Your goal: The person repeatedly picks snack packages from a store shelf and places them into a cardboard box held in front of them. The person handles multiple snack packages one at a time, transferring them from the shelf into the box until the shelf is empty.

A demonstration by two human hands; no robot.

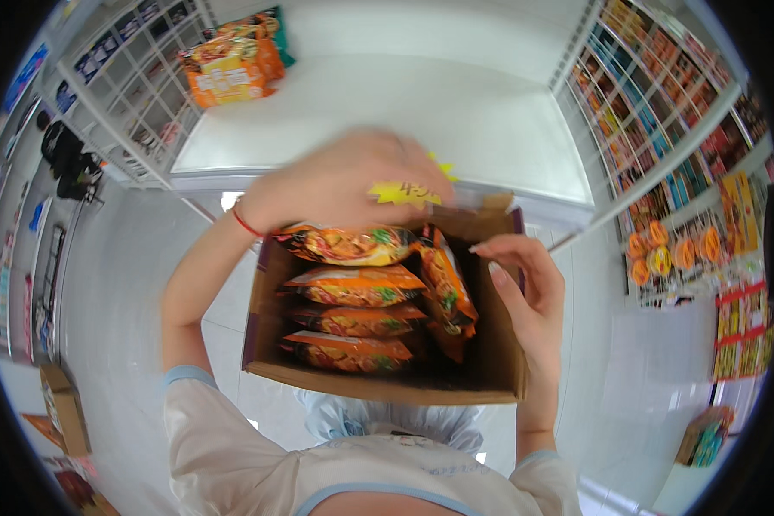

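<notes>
In front of me an open cardboard box [387,387] holds several orange-and-black packets of packaged food. Some packets [355,287] stand in a row on the left side, and others [448,284] stand crosswise to their right. My left hand [351,177], blurred, reaches over the box's far left rim beside a yellow star-shaped price tag [405,193]; its fingers are not clear. My right hand [529,284] is at the box's right wall, thumb and fingers apart, with nothing visible between them.
Beyond the box is a white shelf [374,109] with bagged noodle packs [235,64] at its left end. Wire-grid racks [651,97] of goods flank it. Round tubs [661,258] hang at right. A seated person [71,158] is far left. Another carton [64,409] stands lower left.
</notes>
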